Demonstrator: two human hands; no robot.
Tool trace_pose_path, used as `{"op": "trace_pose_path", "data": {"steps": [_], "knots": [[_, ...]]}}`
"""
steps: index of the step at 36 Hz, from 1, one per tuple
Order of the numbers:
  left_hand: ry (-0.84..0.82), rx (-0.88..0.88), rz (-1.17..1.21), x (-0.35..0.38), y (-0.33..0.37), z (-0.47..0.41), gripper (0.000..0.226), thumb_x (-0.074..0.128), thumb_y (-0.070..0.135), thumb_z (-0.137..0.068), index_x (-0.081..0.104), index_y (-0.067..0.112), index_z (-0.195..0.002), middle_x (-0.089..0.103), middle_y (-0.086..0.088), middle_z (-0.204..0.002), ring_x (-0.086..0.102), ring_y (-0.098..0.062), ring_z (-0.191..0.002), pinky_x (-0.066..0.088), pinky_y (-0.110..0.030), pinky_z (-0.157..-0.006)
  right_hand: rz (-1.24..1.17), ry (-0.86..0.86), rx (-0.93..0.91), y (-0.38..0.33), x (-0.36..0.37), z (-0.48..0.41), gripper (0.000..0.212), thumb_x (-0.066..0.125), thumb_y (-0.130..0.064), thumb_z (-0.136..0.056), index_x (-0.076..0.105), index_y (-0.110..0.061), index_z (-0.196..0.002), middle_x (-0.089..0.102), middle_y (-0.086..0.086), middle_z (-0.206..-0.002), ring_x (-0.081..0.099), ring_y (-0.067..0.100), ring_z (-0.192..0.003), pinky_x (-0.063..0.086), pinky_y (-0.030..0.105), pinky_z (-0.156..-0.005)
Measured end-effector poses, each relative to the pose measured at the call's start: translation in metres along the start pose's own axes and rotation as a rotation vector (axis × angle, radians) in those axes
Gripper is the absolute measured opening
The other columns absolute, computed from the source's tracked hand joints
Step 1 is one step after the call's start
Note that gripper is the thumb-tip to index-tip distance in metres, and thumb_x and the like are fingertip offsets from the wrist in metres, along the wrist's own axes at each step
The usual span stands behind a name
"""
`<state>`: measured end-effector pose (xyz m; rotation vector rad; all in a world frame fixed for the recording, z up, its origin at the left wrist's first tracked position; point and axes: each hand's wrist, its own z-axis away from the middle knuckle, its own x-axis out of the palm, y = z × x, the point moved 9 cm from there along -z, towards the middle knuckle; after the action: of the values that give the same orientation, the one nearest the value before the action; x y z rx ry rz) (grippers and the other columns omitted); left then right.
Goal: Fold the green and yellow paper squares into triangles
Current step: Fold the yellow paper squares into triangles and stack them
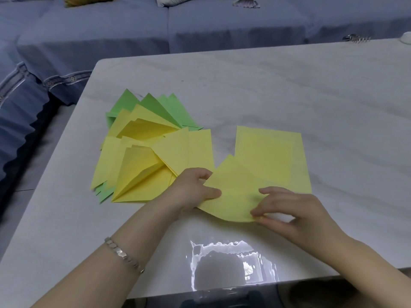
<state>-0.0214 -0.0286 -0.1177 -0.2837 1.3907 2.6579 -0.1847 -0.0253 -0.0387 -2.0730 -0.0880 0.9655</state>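
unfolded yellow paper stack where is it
In the head view the unfolded yellow paper stack lies right of centre on the white table, beyond the right hand.

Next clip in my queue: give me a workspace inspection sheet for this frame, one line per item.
Surface: pale marbled table, glare patch at near edge.
Job's things: yellow sheet bent over, not yet creased; yellow squares stack behind it; folded triangles pile, yellow over green, to the left.
Clutter: metal ring at far right edge.
Grippers: left hand and right hand both pinch the yellow sheet.
Cables: nothing seen.
Surroundings: blue sofa beyond the table.
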Motion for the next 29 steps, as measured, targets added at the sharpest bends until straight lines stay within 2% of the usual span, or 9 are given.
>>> {"op": "trace_pose_path", "data": {"steps": [2, 4, 6, 10, 16, 20, 23, 25, 29], "knots": [[0.003, 0.076, -0.037, 0.0, 0.005, 0.005, 0.021, 0.064, -0.003, -0.079, 0.063, 0.017, -0.084, 0.069, -0.009, -0.087, 0.061, -0.02, -0.068, 0.051, -0.033, -0.071, -0.061, 0.079, 0.147, 0.013, -0.008, -0.002, 0.023, 0.064, -0.048, -0.077, 0.067, -0.03, -0.089, 0.063, -0.035, -0.082, 0.059, -0.012, -0.086, 0.039, 0.004, -0.085], [-0.022, 0.136, -0.057, 0.003, 0.008, 0.014, 0.022, 0.061, -0.004, -0.081, 0.063, 0.018, -0.085, 0.066, -0.002, -0.072, 0.058, -0.013, -0.055, 0.048, -0.028, -0.063, -0.175, 0.152, 0.309, 0.028, -0.012, -0.002, 0.01, 0.075, -0.037, -0.066, 0.072, -0.031, -0.074, 0.066, -0.027, -0.074, 0.062, -0.005, -0.076, 0.04, 0.004, -0.073], [-0.095, 0.194, -0.084, 0.013, 0.01, 0.022, 0.023, 0.057, -0.004, -0.084, 0.065, 0.014, -0.096, 0.066, -0.001, -0.074, 0.057, -0.01, -0.056, 0.048, -0.025, -0.058, -0.289, 0.211, 0.424, 0.04, -0.011, -0.002, 0.004, 0.073, -0.029, -0.058, 0.072, -0.033, -0.059, 0.067, -0.016, -0.07, 0.061, -0.001, -0.071, 0.04, 0.007, -0.068], [-0.201, 0.211, -0.098, 0.029, 0.01, 0.04, 0.022, 0.047, 0.0, -0.092, 0.061, 0.01, -0.106, 0.066, -0.003, -0.075, 0.061, -0.01, -0.062, 0.049, -0.021, -0.056, -0.391, 0.198, 0.556, 0.052, 0.001, -0.003, 0.017, 0.077, -0.016, -0.063, 0.071, -0.03, -0.055, 0.066, -0.015, -0.095, 0.061, -0.007, -0.087, 0.042, 0.005, -0.078], [-0.218, 0.169, -0.119, 0.033, 0.008, 0.052, 0.027, 0.04, 0.025, -0.098, 0.06, 0.007, -0.094, 0.07, -0.014, -0.079, 0.06, -0.016, -0.067, 0.052, -0.035, -0.073, -0.332, 0.128, 0.585, 0.042, 0.01, -0.007, 0.023, 0.077, -0.01, -0.068, 0.067, -0.027, -0.058, 0.068, -0.021, -0.065, 0.06, -0.01, -0.067, 0.041, 0.004, -0.066], [-0.137, 0.2, -0.159, 0.033, 0.01, 0.053, 0.038, 0.047, 0.059, -0.083, 0.061, 0.025, -0.084, 0.069, 0.003, -0.076, 0.059, -0.01, -0.065, 0.048, -0.031, -0.07, -0.286, 0.171, 0.573, 0.036, 0.007, -0.008, 0.024, 0.078, -0.012, -0.068, 0.066, -0.029, -0.056, 0.066, -0.02, -0.061, 0.058, -0.006, -0.062, 0.043, 0.007, -0.062], [-0.038, 0.261, -0.257, 0.031, 0.011, 0.051, 0.023, 0.059, 0.053, -0.081, 0.059, 0.033, -0.094, 0.065, 0.012, -0.082, 0.06, -0.006, -0.073, 0.047, -0.03, -0.071, -0.273, 0.194, 0.586, 0.035, 0.006, -0.007, 0.023, 0.079, -0.014, -0.065, 0.065, -0.028, -0.055, 0.064, -0.019, -0.058, 0.056, -0.002, -0.058, 0.041, 0.007, -0.057], [-0.031, 0.28, -0.26, 0.033, 0.012, 0.055, 0.015, 0.056, 0.046, -0.086, 0.057, 0.035, -0.097, 0.065, 0.011, -0.086, 0.06, -0.008, -0.078, 0.048, -0.033, -0.075, -0.258, 0.213, 0.597, 0.035, 0.004, -0.006, 0.021, 0.08, -0.017, -0.064, 0.064, -0.026, -0.054, 0.063, -0.016, -0.059, 0.055, 0.001, -0.057, 0.041, 0.01, -0.056], [-0.056, 0.299, -0.283, 0.039, 0.014, 0.061, 0.019, 0.048, 0.045, -0.091, 0.054, 0.035, -0.105, 0.063, 0.009, -0.093, 0.058, -0.01, -0.085, 0.047, -0.035, -0.08, -0.239, 0.223, 0.629, 0.036, 0.003, -0.005, 0.021, 0.081, -0.02, -0.061, 0.064, -0.025, -0.051, 0.065, -0.013, -0.06, 0.054, 0.001, -0.053, 0.041, 0.013, -0.055]]}}
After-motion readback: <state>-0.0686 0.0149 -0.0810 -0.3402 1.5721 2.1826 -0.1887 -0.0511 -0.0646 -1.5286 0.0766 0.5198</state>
